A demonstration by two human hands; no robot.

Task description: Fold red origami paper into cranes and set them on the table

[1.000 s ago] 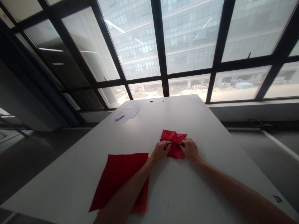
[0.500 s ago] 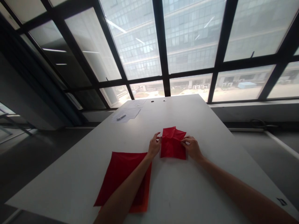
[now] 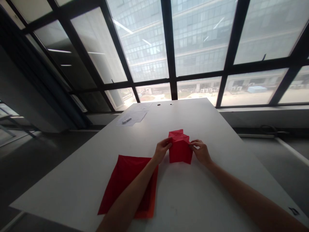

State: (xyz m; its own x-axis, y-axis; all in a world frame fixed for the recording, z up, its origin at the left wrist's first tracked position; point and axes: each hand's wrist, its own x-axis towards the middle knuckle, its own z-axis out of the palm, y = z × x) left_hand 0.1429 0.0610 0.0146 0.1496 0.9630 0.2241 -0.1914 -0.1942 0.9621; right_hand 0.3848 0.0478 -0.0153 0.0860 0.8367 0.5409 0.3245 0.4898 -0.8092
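Observation:
A creased, partly folded sheet of red paper (image 3: 180, 151) is between my two hands over the white table. My left hand (image 3: 162, 150) pinches its left edge near the upper fold, thumb and fingers together. At the right edge, my right hand (image 3: 201, 151) grips the paper between thumb and fingertips. The top part of the paper is folded into raised, overlapping flaps. A stack of larger red sheets (image 3: 123, 177) lies to the left, with an orange sheet (image 3: 152, 206) showing beneath it. My left forearm covers part of this stack.
White printed papers (image 3: 137, 116) lie at the far left of the white table (image 3: 188, 119), with a marker-like white stick (image 3: 126, 120) on them. Large dark-framed windows stand beyond the table. A small black mark (image 3: 294, 211) is near the right front edge.
My left hand has closed on the paper's left edge, where its fingers were apart before. The paper's upper flaps have shifted and the sheet is tilted up more.

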